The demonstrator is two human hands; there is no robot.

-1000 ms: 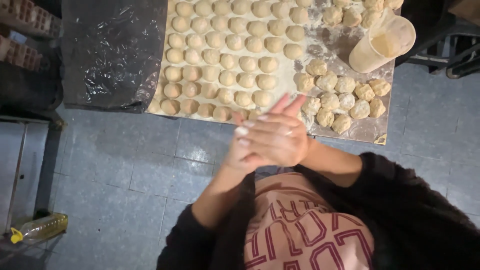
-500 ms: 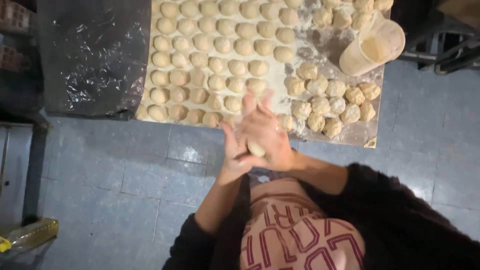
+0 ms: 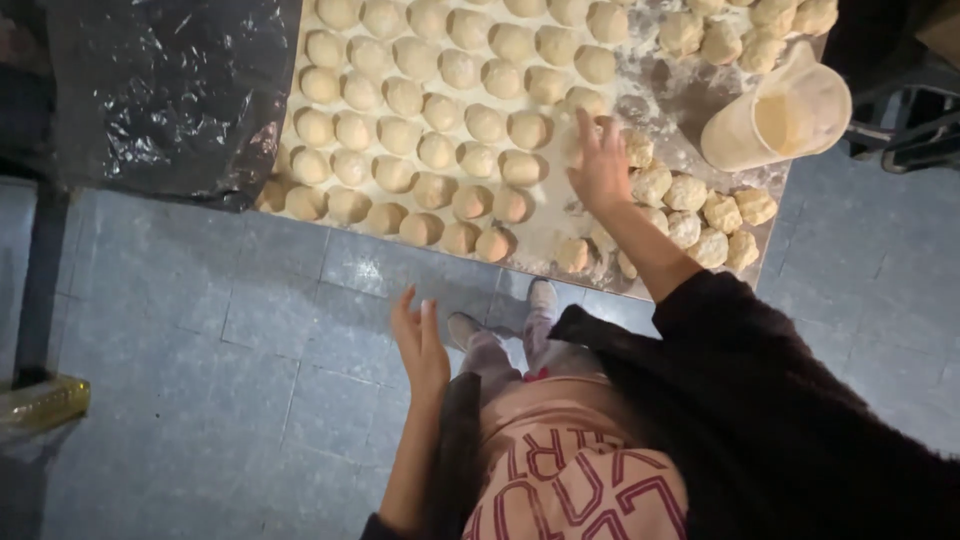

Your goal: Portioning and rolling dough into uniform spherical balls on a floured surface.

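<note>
Grey floor tiles (image 3: 200, 330) spread beneath a flour-dusted desk (image 3: 560, 235) that fills the upper part of the head view. On that desk, the right hand (image 3: 598, 165) reaches out with fingers spread and released, palm down, just above the floured surface; whether it touches a dough piece cannot be told. Just beside its fingertips lies a smooth, pale round dough ball (image 3: 582, 100) at the end of a row. Left of the hand, smooth rounded dough balls (image 3: 420, 110) sit in neat rows, close together. Right of the hand, a cluster of rough, lumpy dough pieces (image 3: 700, 205) lies heaped, touching one another, and more rough pieces (image 3: 745, 25) sit at the top edge. A translucent plastic jug with pale contents (image 3: 775, 115) stands near the desk's right corner. The left hand (image 3: 420, 345) hangs open over the floor, well apart from the desk, holding nothing. A crumpled black plastic sheet (image 3: 170, 95) covers the desk's left end. A yellowish bottle (image 3: 40, 405) lies at the left edge on the floor.
</note>
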